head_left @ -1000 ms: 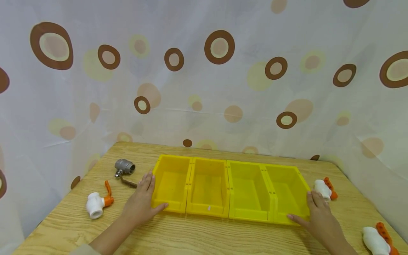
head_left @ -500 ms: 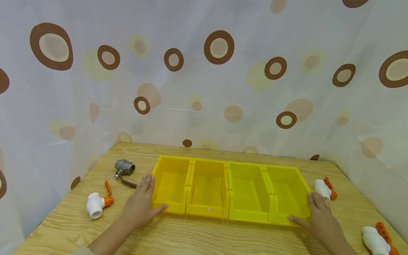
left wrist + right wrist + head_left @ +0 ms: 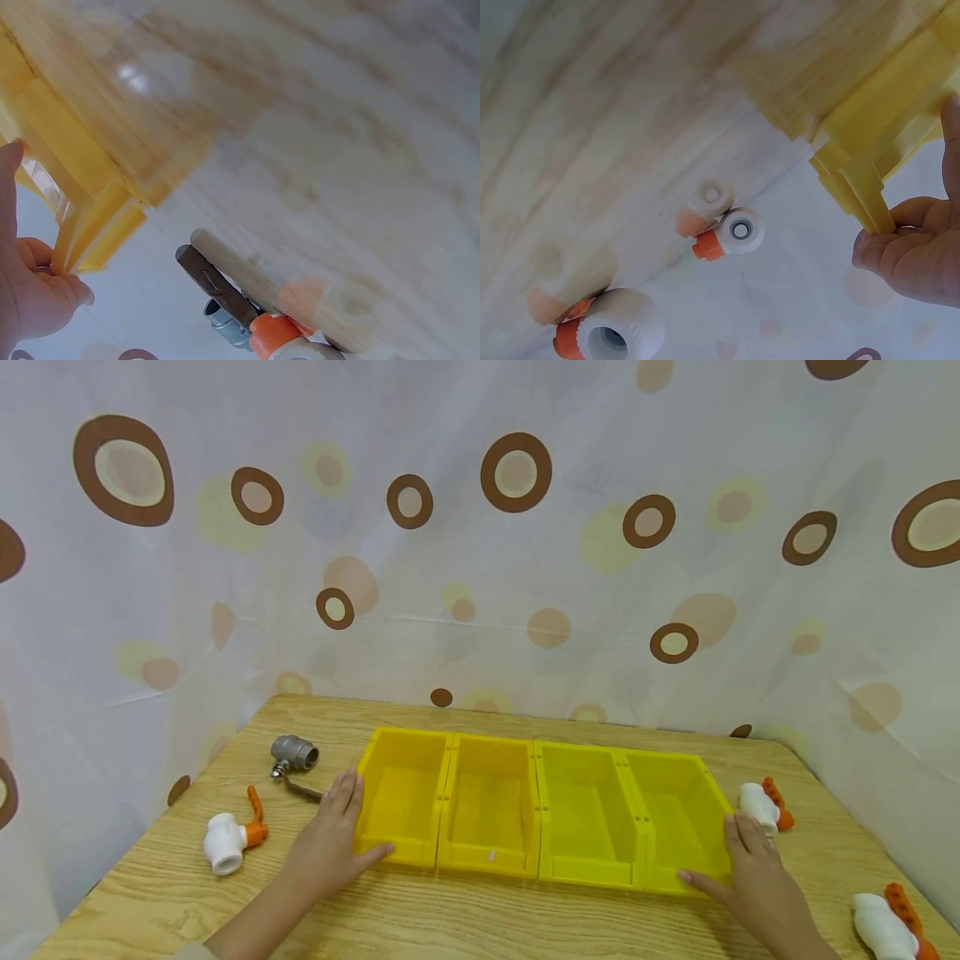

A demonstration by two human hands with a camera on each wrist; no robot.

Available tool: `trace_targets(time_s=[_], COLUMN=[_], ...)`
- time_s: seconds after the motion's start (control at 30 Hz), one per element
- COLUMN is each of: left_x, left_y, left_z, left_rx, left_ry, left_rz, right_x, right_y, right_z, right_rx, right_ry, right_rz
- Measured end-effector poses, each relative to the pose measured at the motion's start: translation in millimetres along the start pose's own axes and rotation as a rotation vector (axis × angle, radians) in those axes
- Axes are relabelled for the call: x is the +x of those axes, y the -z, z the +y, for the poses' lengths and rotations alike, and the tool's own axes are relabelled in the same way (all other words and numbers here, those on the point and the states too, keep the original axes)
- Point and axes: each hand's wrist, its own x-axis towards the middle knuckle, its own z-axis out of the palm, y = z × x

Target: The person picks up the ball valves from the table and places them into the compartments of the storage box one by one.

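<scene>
A row of yellow plastic storage bins (image 3: 491, 797), joined side by side, sits on the wooden table with no contents visible inside. My left hand (image 3: 330, 839) grips the left end bin (image 3: 405, 789), thumb over its front lip and fingers along its outer side wall. At the other end, my right hand (image 3: 761, 877) holds the right end bin (image 3: 678, 818) the same way. Both wrist views show the bin's corner between thumb and fingers. A grey metal ball valve (image 3: 294, 752) lies just beyond my left hand, its handle end close to the fingers.
A white ball valve with orange handle (image 3: 225, 843) lies left of my left forearm. Two more white-and-orange valves are on the right, one (image 3: 759, 806) by my right fingers, another (image 3: 885, 928) near the front. A patterned curtain (image 3: 517, 568) hangs behind the table (image 3: 465, 918).
The row of bins has slid very slightly toward me, both hands staying on its ends. The valves have not moved.
</scene>
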Motion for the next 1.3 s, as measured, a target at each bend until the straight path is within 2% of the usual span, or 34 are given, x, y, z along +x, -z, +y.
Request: trace_targets(time_s=[0.97,1.3], left_x=[-5.3,-6.1], left_y=[3.5,4.2], left_z=[2.3,2.8], left_rx=[-0.01,0.0], left_ry=[-0.001,0.001], left_rz=[-0.007,-0.014], right_x=[-5.4,-4.6], right_y=[-2.9,1.0], right_z=[3.6,0.2], right_rx=[0.02,-0.02], right_ry=[-0.019,-0.052], right_rz=[-0.025,-0.059])
